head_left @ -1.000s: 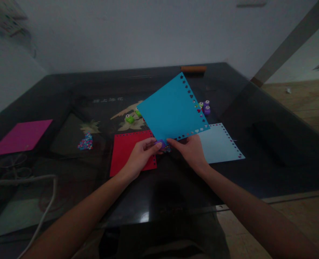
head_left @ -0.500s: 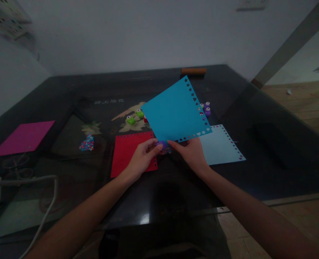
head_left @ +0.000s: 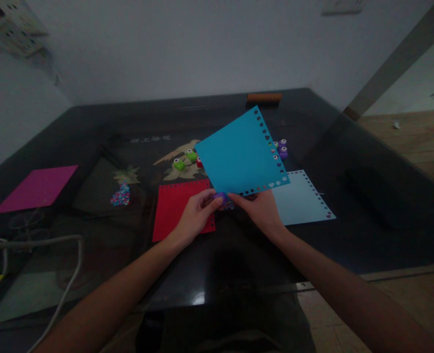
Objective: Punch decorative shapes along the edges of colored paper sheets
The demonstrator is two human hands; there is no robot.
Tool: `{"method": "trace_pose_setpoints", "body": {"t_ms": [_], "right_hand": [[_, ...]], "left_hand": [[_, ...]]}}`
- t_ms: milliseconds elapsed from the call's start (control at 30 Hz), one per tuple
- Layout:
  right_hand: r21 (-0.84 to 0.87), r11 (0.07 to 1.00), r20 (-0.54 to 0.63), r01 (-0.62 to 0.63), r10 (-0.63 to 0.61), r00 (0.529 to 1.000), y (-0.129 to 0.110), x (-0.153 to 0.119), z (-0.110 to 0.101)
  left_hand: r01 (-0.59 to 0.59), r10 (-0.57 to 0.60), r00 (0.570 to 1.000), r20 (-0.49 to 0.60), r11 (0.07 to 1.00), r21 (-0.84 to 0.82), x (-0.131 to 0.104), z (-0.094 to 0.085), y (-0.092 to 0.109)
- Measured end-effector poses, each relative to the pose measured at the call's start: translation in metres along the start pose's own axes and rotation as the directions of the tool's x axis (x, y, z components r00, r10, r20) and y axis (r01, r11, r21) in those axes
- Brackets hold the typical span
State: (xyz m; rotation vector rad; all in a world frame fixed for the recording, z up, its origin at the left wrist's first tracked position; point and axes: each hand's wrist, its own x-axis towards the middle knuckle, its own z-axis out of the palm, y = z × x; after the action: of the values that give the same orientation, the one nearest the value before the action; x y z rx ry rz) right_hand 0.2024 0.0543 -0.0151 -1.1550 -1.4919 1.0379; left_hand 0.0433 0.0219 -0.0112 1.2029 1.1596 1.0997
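My left hand (head_left: 197, 213) is closed around a small purple paper punch (head_left: 221, 198), thumb on top. A blue sheet of paper (head_left: 239, 157), raised and tilted above the table, has its lower corner at the punch. Pinching that sheet near the same corner is my right hand (head_left: 263, 211). Small star, heart and other shapes are punched along two of its edges. Under the punch lie tiny paper bits (head_left: 228, 205). A red sheet (head_left: 178, 206) with holes along its edges rests beside my left hand, and a pale blue punched sheet (head_left: 300, 198) beside my right.
Green punches (head_left: 179, 164) with eye-like tops stand behind the red sheet; a red one is partly hidden. Purple punches (head_left: 283, 149) stand behind the blue sheet. Farther left lie a confetti pile (head_left: 121, 195) and a magenta sheet (head_left: 36, 189). A brown roll (head_left: 264, 98) sits at the back edge.
The whole view has shifted slightly. My hands, the punch and the blue sheet keep nearly the same hold and position.
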Motion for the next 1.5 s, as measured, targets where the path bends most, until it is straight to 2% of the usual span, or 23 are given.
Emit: {"method": "trace_pose_setpoints", "body": {"t_ms": [267, 467, 667, 1100, 1267, 1500], "right_hand": [[-0.04, 0.997, -0.012, 0.062, -0.063, 0.998, 0.0047, 0.0022, 0.0008], [-0.011, 0.999, -0.021, 0.037, -0.037, 0.999, 0.0058, 0.003, -0.0004], [-0.052, 0.998, -0.045, 0.03, -0.032, 0.998, 0.0014, 0.0031, -0.0012], [-0.029, 0.999, -0.035, 0.043, -0.044, 0.998, -0.0002, 0.0041, -0.0022], [-0.032, 0.999, -0.033, -0.006, 0.005, 0.999, 0.0016, 0.0042, -0.0036], [-0.007, 0.999, -0.05, -0.039, 0.039, 0.998, 0.0023, 0.0061, -0.0068]], "left_hand": [[0.025, -0.024, 0.999, 0.027, 0.999, -0.025, 0.0003, 0.0006, -0.0032], [0.102, -0.1, 0.994, 0.034, 0.992, -0.067, 0.0007, 0.001, -0.0029], [0.145, -0.143, 0.989, 0.025, 0.983, -0.113, 0.0007, 0.001, -0.0046], [0.147, -0.146, 0.989, 0.021, 0.98, -0.132, 0.0019, 0.0001, -0.0092], [0.162, -0.161, 0.987, 0.022, 0.98, -0.114, 0.0011, -0.001, -0.01], [0.166, -0.166, 0.986, 0.015, 0.986, -0.004, 0.0008, -0.0019, -0.0077]]}}
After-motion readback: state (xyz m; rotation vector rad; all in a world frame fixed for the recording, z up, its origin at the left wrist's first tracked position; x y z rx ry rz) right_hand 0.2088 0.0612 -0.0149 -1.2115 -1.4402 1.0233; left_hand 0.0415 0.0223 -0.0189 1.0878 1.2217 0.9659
